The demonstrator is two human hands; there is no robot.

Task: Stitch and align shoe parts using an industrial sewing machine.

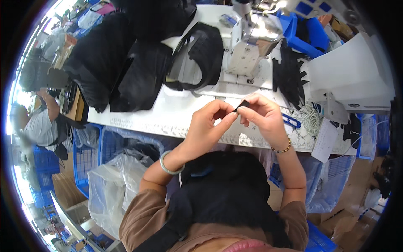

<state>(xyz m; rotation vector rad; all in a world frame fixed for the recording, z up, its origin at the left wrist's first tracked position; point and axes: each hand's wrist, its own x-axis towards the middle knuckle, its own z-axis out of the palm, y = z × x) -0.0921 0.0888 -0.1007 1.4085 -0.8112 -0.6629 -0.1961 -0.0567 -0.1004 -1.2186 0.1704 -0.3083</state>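
Both my hands meet over the front of a white sewing table [168, 119]. Between them is a small dark piece [242, 105], seemingly a folded black strip of fabric. My right hand [265, 115] pinches it between thumb and fingers. Thumb and forefinger of my left hand [206, 126] close on its lower left end. Just beyond the hands stands the sewing machine [247, 52]. Left of the machine lies a curved black fabric panel [210, 46] with an opening in it. A blue-handled tool [290, 121], perhaps thread snips, rests right of my right hand.
Large black fabric pieces [140, 75] cover the table's left side. Black strips [289, 73] and tangled white cord [309, 119] lie to the right. A blue bin [302, 35] stands behind. Plastic-lined blue crates [88, 164] flank me below. Another person [42, 124] works far left.
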